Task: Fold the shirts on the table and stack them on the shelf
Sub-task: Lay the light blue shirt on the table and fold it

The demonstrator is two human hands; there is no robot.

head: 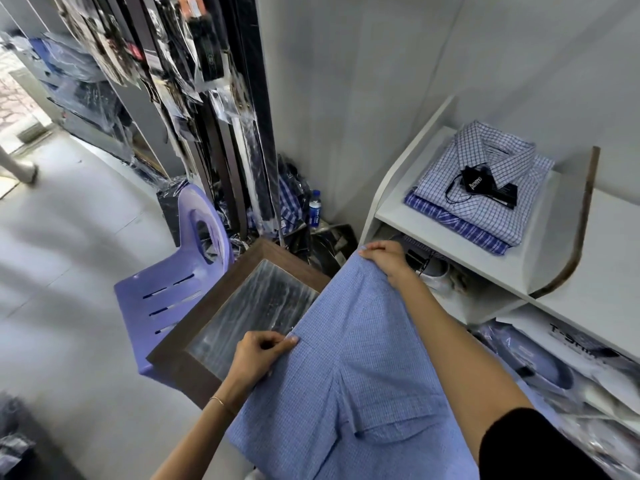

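A light blue checked shirt (349,368) lies spread over the near part of a small glass-topped table (214,303) with a dark wooden frame. My left hand (258,355) pinches the shirt's left edge. At the cloth's far corner, my right hand (388,259) grips it just in front of the shelf. On the white shelf (446,233) at the right rests a stack of two folded shirts: a white-and-blue checked one (485,188) with a black tag on top, and a blue striped one (460,225) under it.
A purple plastic chair (173,289) stands left of the table. Packaged garments hang and pile along the back wall, with a water bottle (314,207) on the floor in the corner. Lower shelf levels (540,368) hold bagged shirts. Grey floor extends to the left.
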